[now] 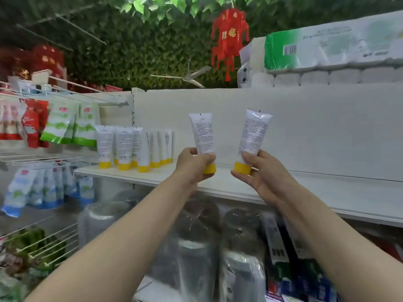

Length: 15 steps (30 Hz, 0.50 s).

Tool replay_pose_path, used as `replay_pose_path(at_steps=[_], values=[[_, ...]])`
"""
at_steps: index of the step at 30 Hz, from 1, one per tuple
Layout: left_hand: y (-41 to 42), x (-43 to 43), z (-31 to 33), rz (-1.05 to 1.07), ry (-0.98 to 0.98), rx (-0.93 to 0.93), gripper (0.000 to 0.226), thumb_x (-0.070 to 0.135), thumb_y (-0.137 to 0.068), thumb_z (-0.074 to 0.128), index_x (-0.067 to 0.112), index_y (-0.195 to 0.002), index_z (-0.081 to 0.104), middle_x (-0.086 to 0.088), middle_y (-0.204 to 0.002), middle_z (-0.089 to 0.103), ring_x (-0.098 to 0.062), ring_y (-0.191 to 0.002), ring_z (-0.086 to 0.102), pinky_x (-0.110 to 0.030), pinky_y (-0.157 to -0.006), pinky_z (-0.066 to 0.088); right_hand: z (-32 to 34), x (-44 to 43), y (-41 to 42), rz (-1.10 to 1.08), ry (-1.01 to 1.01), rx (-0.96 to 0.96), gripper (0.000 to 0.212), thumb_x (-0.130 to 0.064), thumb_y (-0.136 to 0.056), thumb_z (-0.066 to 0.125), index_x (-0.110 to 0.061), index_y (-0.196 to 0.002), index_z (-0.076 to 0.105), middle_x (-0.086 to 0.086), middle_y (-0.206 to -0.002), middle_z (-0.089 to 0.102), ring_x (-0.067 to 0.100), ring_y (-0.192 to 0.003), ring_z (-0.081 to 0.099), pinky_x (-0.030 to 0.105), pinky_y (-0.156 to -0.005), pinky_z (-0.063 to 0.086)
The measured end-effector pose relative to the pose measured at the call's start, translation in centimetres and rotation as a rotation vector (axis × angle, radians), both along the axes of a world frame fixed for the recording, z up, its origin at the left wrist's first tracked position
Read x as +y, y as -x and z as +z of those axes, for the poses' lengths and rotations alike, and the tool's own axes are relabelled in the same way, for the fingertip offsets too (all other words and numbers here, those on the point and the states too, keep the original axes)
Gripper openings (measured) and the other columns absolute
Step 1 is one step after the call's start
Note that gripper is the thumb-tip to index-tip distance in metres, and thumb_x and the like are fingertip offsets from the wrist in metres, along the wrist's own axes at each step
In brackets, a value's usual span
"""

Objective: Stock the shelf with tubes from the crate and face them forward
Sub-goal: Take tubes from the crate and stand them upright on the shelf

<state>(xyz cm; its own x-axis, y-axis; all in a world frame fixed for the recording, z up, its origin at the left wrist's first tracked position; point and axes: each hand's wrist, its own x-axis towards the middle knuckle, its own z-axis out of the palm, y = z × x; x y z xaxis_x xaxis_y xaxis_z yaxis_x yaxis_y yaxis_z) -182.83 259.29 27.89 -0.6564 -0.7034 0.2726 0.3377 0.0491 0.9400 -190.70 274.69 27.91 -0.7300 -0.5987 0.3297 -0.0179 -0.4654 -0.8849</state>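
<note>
**Two tubes in hand at the shelf, print side toward me**

My left hand (pixel 192 164) grips the left white plastic squeeze tube with yellow cap (pixel 201 134) low down, fingers (pixel 205 159) curled round the body just above the cap. My right hand (pixel 259 175) holds the right white plastic squeeze tube with yellow cap (pixel 253 131) the same way, fingers wrapped at the neck. Both tubes are upright, cap down, near the front edge of the white flat shelf board (pixel 327 192), not yet set down.

Likely light, soft-walled and smooth, so they dent mid-body. The stiff cap and shoulder are the safer hold. The cap base is narrow, so probably tippy.

The standing group of white yellow-capped tubes (pixel 135 147) fills the left end. The board is bare to its right, with the white back panel (pixel 305 127) behind. Risk: nudging that group. Crate not in view.
</note>
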Motion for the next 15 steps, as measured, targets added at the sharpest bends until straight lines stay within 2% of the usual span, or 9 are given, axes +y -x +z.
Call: replay_pose_path(at_steps=[3,7,10,12,15], values=[[2.3,-4.5,0.6,-0.016,0.041,-0.026,0.044,0.011,-0.081,0.074,0.006,-0.121,0.056,-0.011,-0.118,0.063,-0.028,-0.102,0.064,-0.041,-0.077,0.061,0.6,-3.5,0.6,-0.077,-0.033,0.01,0.021,-0.009,-0.096,0.059,-0.011,-0.117,0.062,0.009,-0.118,0.068,0.029,-0.109,0.064,0.04,-0.077,0.061],[5.4,-10.5,1.0,0.044,0.134,-0.075,0.039,0.016,-0.076,0.079,0.013,-0.109,0.058,-0.005,-0.108,0.066,-0.023,-0.095,0.065,-0.036,-0.081,0.056,1.1,-8.5,1.6,-0.209,-0.083,0.014,0.022,-0.007,-0.092,0.065,-0.005,-0.114,0.064,0.012,-0.115,0.069,0.029,-0.104,0.066,0.041,-0.074,0.061],[7.8,-14.1,1.4,0.064,0.163,-0.076,0.035,0.015,-0.075,0.078,0.015,-0.102,0.055,-0.003,-0.103,0.065,-0.017,-0.082,0.064,-0.027,-0.067,0.048,1.1,-12.1,3.0,-0.351,-0.161,0.037,0.034,-0.013,-0.088,0.072,-0.005,-0.118,0.061,0.01,-0.113,0.068,0.025,-0.1,0.068,0.041,-0.079,0.06],[9.4,-15.8,1.8,0.07,0.166,-0.116,0.035,0.014,-0.077,0.076,0.013,-0.105,0.055,-0.003,-0.101,0.063,-0.013,-0.073,0.058,-0.025,-0.058,0.042,1.0,-14.2,4.2,-0.463,-0.249,0.084,0.04,-0.019,-0.083,0.078,-0.009,-0.117,0.06,0.007,-0.11,0.068,0.02,-0.097,0.067,0.037,-0.082,0.056],[11.5,-17.9,2.4,0.107,0.184,-0.206,0.035,0.013,-0.078,0.073,0.013,-0.107,0.054,-0.003,-0.1,0.06,-0.017,-0.074,0.055,-0.026,-0.065,0.043,1.0,-16.8,5.9,-0.625,-0.341,0.145,0.042,-0.019,-0.076,0.083,-0.012,-0.109,0.059,0.005,-0.104,0.067,0.015,-0.087,0.062,0.026,-0.069,0.044]])
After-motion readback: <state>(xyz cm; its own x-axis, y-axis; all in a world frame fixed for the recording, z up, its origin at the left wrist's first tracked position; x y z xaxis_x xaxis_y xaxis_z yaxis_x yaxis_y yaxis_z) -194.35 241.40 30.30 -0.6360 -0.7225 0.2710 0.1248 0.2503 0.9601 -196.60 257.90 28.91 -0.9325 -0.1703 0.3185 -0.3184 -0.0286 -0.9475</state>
